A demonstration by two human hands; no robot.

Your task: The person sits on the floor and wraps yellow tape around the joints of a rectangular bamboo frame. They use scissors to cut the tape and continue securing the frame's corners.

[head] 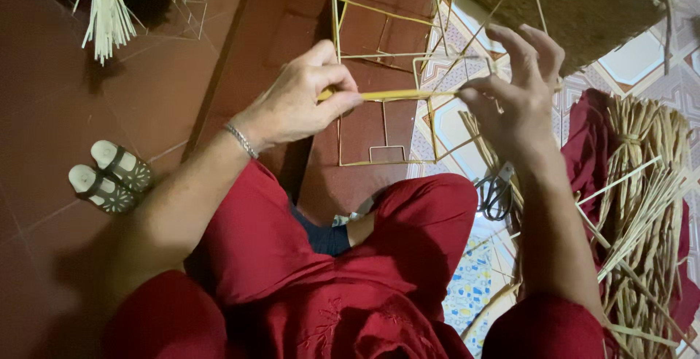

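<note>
2 hands hold 1 flat yellow straw strip (397, 95) across the yellow wire box frame (379, 75): left hand (302, 100) pinches its 9 o'clock end, right hand (514, 86) its 3 o'clock end, other fingers spread. Frame looks mostly bare; the loose pale straw bundle (645, 206) at 3 o'clock lies unused.

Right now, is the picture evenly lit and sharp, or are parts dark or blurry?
Head view: light is uneven, bright on the tiled mat at right, dim on the red floor at left; the left hand and right hand holding the straw strip are fairly sharp; the sandals cast soft shadows; the straw bundle looks slightly soft near the edge.
</note>
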